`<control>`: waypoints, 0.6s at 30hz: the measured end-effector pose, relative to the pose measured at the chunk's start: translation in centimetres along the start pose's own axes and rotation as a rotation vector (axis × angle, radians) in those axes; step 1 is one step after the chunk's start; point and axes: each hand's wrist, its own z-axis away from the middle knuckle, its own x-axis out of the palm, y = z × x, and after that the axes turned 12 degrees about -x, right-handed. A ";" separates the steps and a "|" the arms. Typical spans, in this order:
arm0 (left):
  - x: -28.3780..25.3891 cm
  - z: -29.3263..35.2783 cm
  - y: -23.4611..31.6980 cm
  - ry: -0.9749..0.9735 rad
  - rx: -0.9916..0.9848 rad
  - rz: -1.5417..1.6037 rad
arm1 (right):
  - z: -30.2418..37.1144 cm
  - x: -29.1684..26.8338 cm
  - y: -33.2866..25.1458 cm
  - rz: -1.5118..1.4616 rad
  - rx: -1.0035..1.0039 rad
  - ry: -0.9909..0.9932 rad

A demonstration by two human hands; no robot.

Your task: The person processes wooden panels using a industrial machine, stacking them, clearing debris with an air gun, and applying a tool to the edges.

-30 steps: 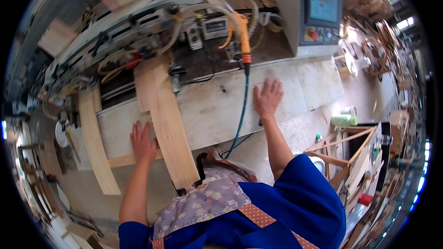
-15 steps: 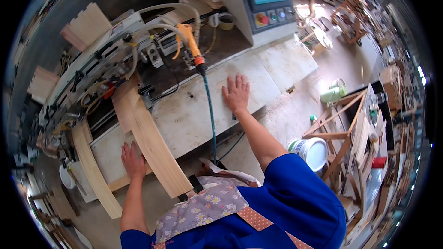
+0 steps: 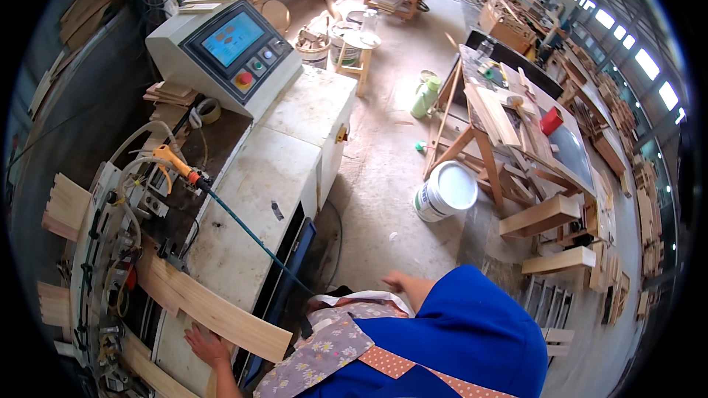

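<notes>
My left hand lies on the white machine top with its fingers apart, beside a curved wooden board. The board's far end sits in the machine by the clamps, and its near end reaches out over the edge toward my apron. A second curved board lies further left. My right hand is off the machine, close to my body above the floor. It is small and partly hidden, so its fingers are hard to make out. An orange air blow gun with a blue-green hose rests on the machine's rear part.
A control panel with a screen and buttons stands at the machine's far end. To the right are a white bucket, a green flask and a wooden workbench piled with pieces. Wooden beams jut out near it.
My view has swung to the right. My right hand has lifted off the machine top and drawn back toward my body. My left hand stays on the machine top beside the board.
</notes>
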 end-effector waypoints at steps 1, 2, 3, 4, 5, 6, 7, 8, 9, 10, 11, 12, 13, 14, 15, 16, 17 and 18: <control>-0.3 -0.1 -0.3 -0.019 0.018 -0.047 | 0.9 3.7 5.4 -0.054 0.182 -0.019; 0.0 0.0 -0.1 -0.037 0.011 -0.063 | 2.2 6.5 10.2 -0.117 0.353 -0.026; -0.2 0.1 -0.2 -0.041 0.016 -0.048 | 4.1 8.9 14.2 -0.182 0.479 -0.036; -0.1 0.2 -0.1 -0.042 -0.027 -0.068 | 5.7 10.6 16.5 -0.172 0.572 -0.136; -0.1 0.3 -0.2 -0.039 -0.047 -0.065 | 6.8 12.2 17.1 -0.285 0.618 -0.026; 0.0 0.4 -0.1 -0.031 -0.055 -0.051 | 7.8 13.8 16.5 -0.402 0.659 0.088; 0.0 0.6 0.0 -0.037 -0.075 -0.069 | 9.1 14.1 15.5 -0.420 0.604 0.127; -0.1 0.7 0.1 -0.037 -0.084 -0.078 | 9.8 13.3 14.0 -0.367 0.470 0.105; -0.2 0.8 0.3 -0.029 -0.092 -0.070 | 10.6 12.0 12.0 -0.265 0.312 0.047; -0.3 0.8 0.4 -0.039 -0.100 -0.101 | 11.1 10.2 9.6 -0.131 0.133 -0.046; -0.5 0.9 0.6 -0.046 -0.114 -0.119 | 11.5 8.5 6.3 -0.046 0.000 -0.029; -0.7 1.1 0.8 -0.049 -0.126 -0.123 | 12.0 6.9 2.6 0.024 -0.158 0.083; -0.9 1.2 0.9 -0.053 -0.129 -0.124 | 12.7 5.1 -1.7 0.097 -0.249 0.269; -1.2 1.3 1.0 -0.051 -0.126 -0.115 | 13.8 2.7 -6.3 0.333 -0.430 0.291; -1.5 1.4 1.1 -0.051 -0.128 -0.099 | 15.7 0.3 -11.0 -0.602 -0.189 0.303; -1.7 1.5 1.2 -0.057 -0.124 -0.106 | 17.9 -3.2 -15.5 -0.302 -0.400 0.401; -1.9 1.5 1.2 -0.067 -0.126 -0.108 | 21.3 -6.0 -19.6 -0.538 -0.541 0.560; -2.0 1.6 1.2 -0.070 -0.126 -0.097 | 24.4 -9.6 -24.1 -0.448 -0.750 0.826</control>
